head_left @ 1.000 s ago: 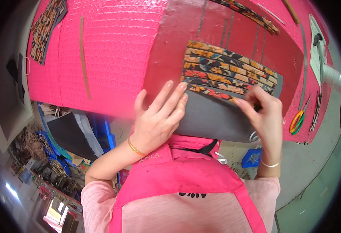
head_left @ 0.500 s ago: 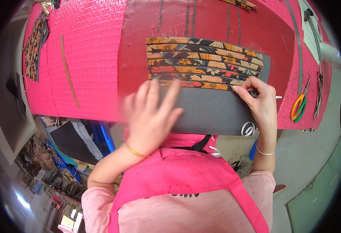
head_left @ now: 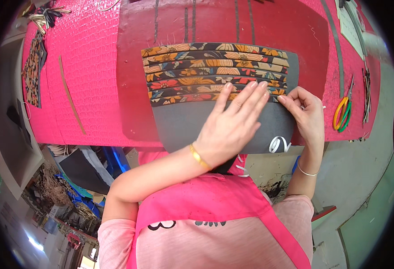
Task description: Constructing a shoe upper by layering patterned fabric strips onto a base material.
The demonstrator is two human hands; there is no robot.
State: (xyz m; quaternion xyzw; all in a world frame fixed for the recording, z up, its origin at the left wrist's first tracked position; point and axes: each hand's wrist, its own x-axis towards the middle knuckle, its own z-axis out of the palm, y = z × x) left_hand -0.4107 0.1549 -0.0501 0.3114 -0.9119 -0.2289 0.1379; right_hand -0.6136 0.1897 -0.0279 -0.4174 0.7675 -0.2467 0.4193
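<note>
L hand (head_left: 233, 130) + R hand (head_left: 305, 110) on floral strips (head_left: 217, 62), gray sheet (head_left: 183, 123).
White curl (head_left: 274, 144) at sheet's near R corner; scissors (head_left: 343, 114) R of sheet on pink table (head_left: 96, 107); L hand flat, grip released, on lower strips; R grip pinching lowest strip's R end; strips in rows, sheet's far half; red mat (head_left: 215, 27) past sheet's far edge.

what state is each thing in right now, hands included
left hand: open, fingers extended over the strips
right hand: pinching the lowest strip at its right end
floral strips: in parallel rows
grey sheet: flat, partly covered
white ribbon: curled
scissors: lying down, blades seemingly closed
</note>
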